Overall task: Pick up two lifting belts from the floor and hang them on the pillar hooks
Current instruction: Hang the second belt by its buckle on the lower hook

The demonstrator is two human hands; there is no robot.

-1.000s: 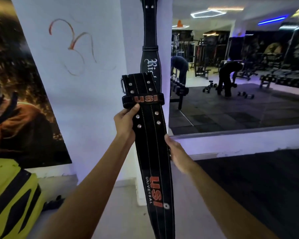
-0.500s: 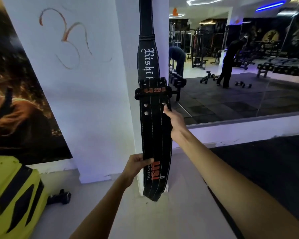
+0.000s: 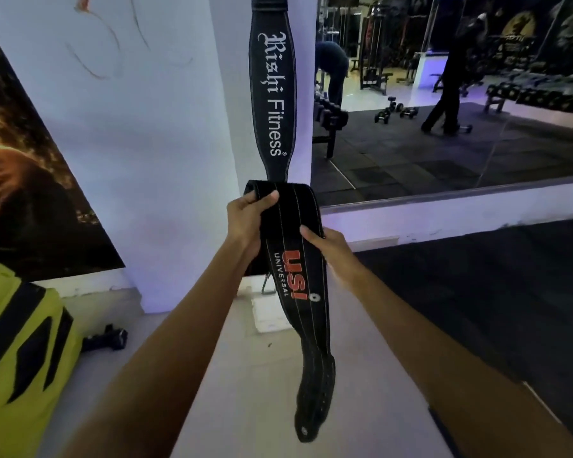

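Both hands gripping folded USI belt point(image 3: 288, 246), Rishi Fitness belt point(image 3: 272, 94) hanging on pillar point(image 3: 225, 94)

The USI belt point(image 3: 291, 259) looks like matt black suede-like leather, lined lengthwise with pale stitching, its logo printed in flat orange and white; a small metal rivet shines at its perforated tail end, and a bit of bare metal buckle shows behind the left hand point(image 3: 245, 223). The hanging Rishi Fitness belt point(image 3: 272, 94) is smoother black leather with a slight sheen, white stitching along its edges and white printed lettering. The pillar point(image 3: 166, 127) is matt white painted plaster, scuffed near its bottom edge. The mirror point(image 3: 444, 94) is glossy glass. The floor point(image 3: 245, 391) near the pillar's foot is pale and smooth; toward the right edge lies dark, matt rubber-like matting point(image 3: 477, 292).
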